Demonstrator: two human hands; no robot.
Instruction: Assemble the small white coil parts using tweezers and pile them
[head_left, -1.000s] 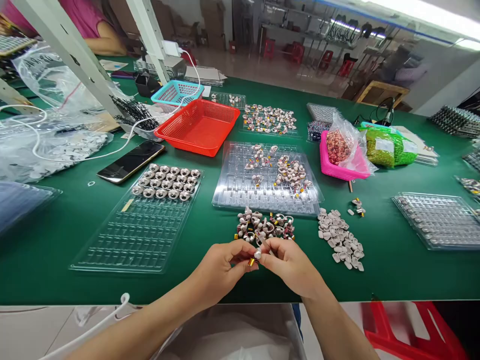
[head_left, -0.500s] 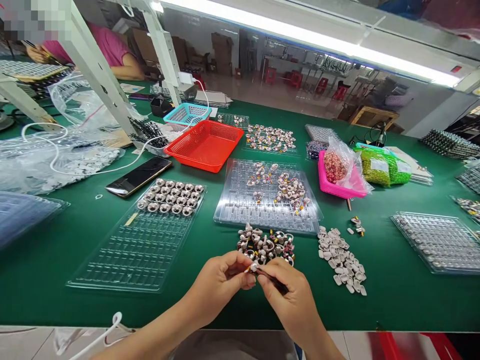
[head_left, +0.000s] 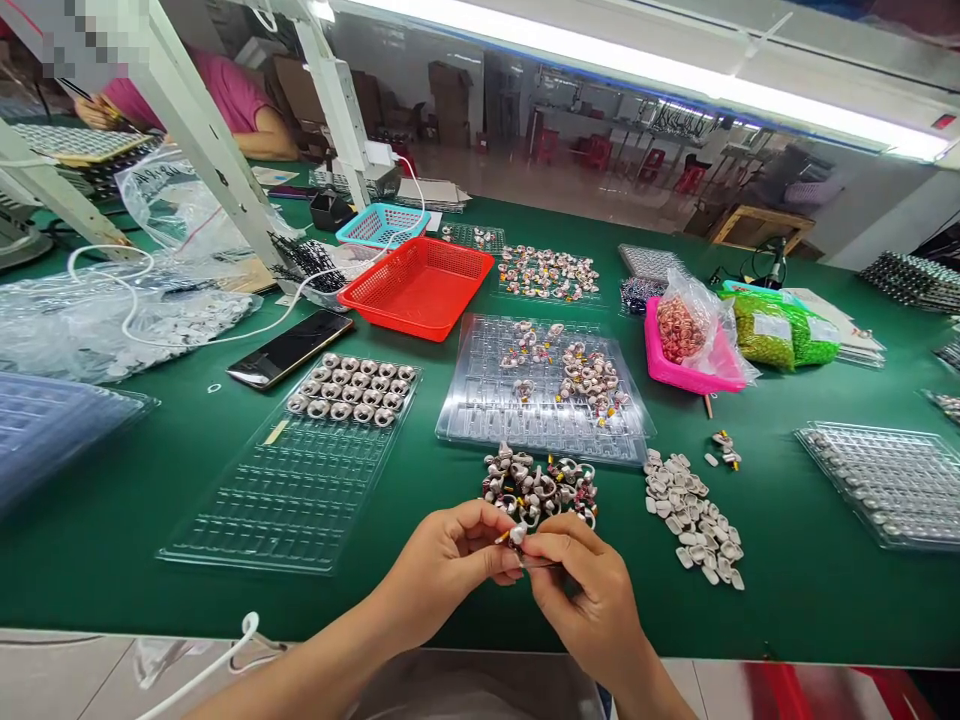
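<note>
My left hand [head_left: 457, 560] pinches a small white earphone part [head_left: 517, 535] with an orange-yellow tab. My right hand [head_left: 581, 585] is closed on slender tweezers [head_left: 541, 565], mostly covered by the fingers, its fingertips meeting the same part. Just beyond both hands lies a heap of similar earphone parts [head_left: 536, 485] with yellow tabs and dark red bits. To the right spreads a pile of pale oval covers [head_left: 694, 515]. At left, a clear tray [head_left: 255, 510] has rows of white pieces [head_left: 352, 388] in its far end.
A stack of clear trays [head_left: 480, 400] with more parts stands ahead. Behind are a red basket [head_left: 420, 290], a blue basket [head_left: 382, 225] and a pink basket [head_left: 697, 365]. A phone [head_left: 289, 350] lies left, beside a white cable. Another person [head_left: 240, 105] sits far left.
My right hand has turned slightly, so the tweezers' dark shaft now hides behind its fingers. The white part stays between both hands. The whole view has shifted a little.
</note>
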